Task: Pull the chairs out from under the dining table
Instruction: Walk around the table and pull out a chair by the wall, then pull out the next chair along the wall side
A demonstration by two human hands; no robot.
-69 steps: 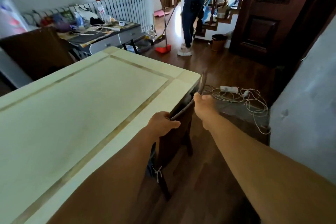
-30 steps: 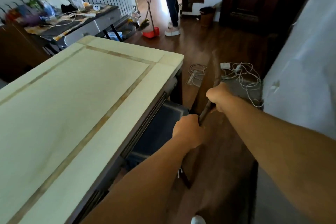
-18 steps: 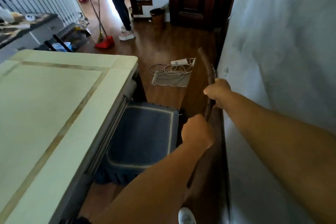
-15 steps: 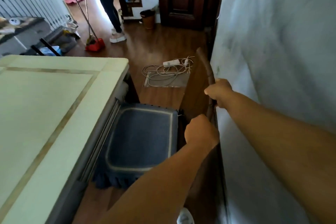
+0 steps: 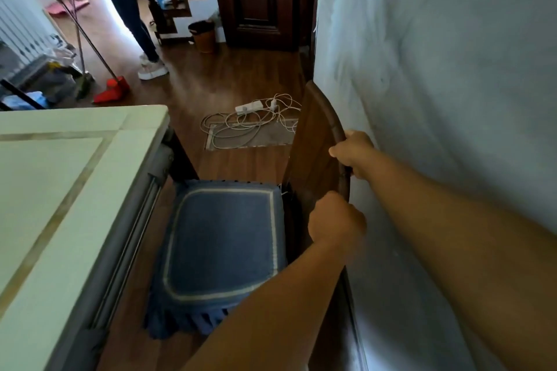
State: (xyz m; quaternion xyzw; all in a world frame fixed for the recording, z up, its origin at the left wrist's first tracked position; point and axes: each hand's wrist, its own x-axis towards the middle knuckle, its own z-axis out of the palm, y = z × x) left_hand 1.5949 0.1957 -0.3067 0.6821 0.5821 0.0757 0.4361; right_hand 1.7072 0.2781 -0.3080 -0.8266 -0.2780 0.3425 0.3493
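A dark wooden chair [image 5: 316, 141] with a blue fringed seat cushion [image 5: 223, 241] stands between the cream dining table [image 5: 60, 190] and the wall. Its whole seat lies clear of the table edge, and its curved backrest is close to the wall. My left hand [image 5: 336, 221] is clenched on the near end of the backrest's top rail. My right hand [image 5: 352, 149] grips the same rail farther along, next to the wall.
A grey-white wall [image 5: 437, 99] closes off the right side. A white power strip with tangled cables [image 5: 250, 120] lies on the wooden floor beyond the chair. Farther off a person [image 5: 129, 9] stands with a red dustpan [image 5: 111, 90], near a bin [image 5: 203, 36].
The chair has come out from under the table toward the wall, with both hands holding its backrest throughout. Its blue seat, hidden at first, now shows fully. My view has swung right.
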